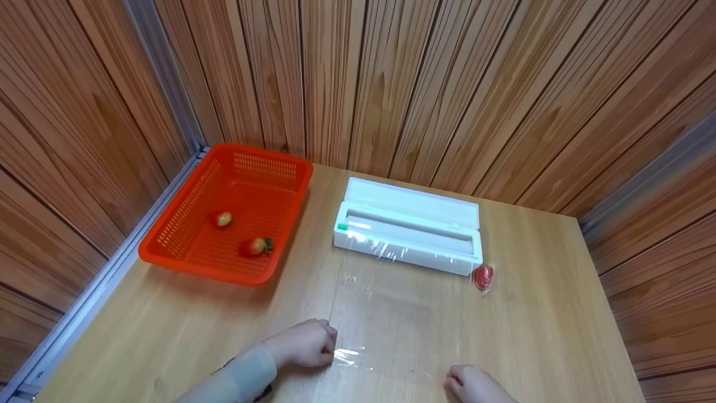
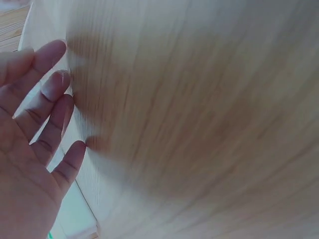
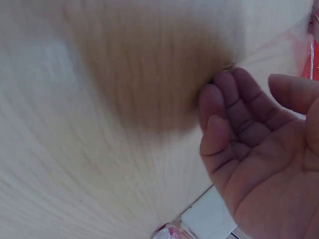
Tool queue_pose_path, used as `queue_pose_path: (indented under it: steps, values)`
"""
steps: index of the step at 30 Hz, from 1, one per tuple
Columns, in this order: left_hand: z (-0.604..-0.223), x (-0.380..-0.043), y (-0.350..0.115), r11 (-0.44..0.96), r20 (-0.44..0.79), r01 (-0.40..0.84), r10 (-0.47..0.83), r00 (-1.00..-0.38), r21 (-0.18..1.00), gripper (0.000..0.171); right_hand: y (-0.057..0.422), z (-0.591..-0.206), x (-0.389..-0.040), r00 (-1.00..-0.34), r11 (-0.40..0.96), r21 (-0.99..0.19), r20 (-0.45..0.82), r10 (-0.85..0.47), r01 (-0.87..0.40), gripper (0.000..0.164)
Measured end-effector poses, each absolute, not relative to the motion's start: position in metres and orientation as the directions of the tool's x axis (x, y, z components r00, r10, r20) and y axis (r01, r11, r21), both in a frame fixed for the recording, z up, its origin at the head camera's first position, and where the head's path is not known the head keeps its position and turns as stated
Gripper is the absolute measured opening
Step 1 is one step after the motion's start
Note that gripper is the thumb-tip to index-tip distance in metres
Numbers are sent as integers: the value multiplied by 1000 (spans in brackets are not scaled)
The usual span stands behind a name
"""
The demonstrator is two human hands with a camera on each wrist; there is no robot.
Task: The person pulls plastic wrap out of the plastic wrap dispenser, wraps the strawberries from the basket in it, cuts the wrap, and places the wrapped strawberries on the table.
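Note:
A sheet of clear cling film (image 1: 348,356) lies over the wooden table, running from the white cling film dispenser (image 1: 408,258) toward me. At the sheet's left near edge is my left hand (image 1: 307,342); in the left wrist view its loosely bent fingers (image 2: 52,127) touch the surface with their tips. My right hand (image 1: 478,384) rests near the right near side, partly cut off by the frame. The right wrist view shows its bent fingertips (image 3: 213,102) on the surface, thumb held apart. The film's edge under the fingers is hard to make out.
Beside the dispenser's right end lies a film-wrapped strawberry (image 1: 484,277). An orange basket (image 1: 210,272) stands at the left with two strawberries, one of them a pale-tipped strawberry (image 1: 257,246). The dispenser's lid (image 1: 411,198) is raised. Wood-panelled walls (image 1: 386,84) bound the table.

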State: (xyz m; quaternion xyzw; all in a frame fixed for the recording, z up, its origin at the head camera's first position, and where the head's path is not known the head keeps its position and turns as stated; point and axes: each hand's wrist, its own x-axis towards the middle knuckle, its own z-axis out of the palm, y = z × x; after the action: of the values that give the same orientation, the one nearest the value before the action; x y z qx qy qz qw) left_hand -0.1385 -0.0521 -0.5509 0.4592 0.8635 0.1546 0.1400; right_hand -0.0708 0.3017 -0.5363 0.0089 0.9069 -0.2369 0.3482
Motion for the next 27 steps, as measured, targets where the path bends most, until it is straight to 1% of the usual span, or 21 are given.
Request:
queue_pose_path:
  steps: [4,6,8,11,14,17,19,22,25,27]
  values:
    - [-552,-136,-55,523,-56,753,833,-550,400,11,300,-536,-68,-774,884,-416,-624,-108,212,14]
    - [-552,-135,-57,521,-29,752,829,-559,404,11,300,-535,-67,-775,884,-404,-626,-81,234,15]
    - [-551,-134,-59,530,-30,737,820,-572,419,11,301,-535,-65,-767,879,-392,-640,-49,270,16]
    - [-548,-134,-64,558,-75,675,794,-603,483,12,305,-535,-63,-737,864,-375,-676,-6,337,16]
    - [-544,-133,-67,598,-139,596,759,-637,536,12,308,-534,-61,-701,847,-370,-714,5,383,19]
    - [-541,-132,-70,629,-187,539,730,-657,560,11,311,-526,-62,-662,837,-358,-749,7,413,23]
    - [-539,-131,-72,643,-213,512,717,-663,569,11,310,-519,-66,-660,828,-366,-751,6,425,24]
    - [-539,-131,-72,647,-225,506,715,-661,571,10,302,-512,-76,-714,793,-455,-699,-36,406,26]
    - [-541,-130,-72,640,-216,515,721,-658,570,10,288,-516,-85,-814,763,-589,-562,-149,266,25]
    - [-543,-129,-72,637,-212,515,723,-658,574,10,279,-522,-87,-850,743,-649,-476,-228,164,22]
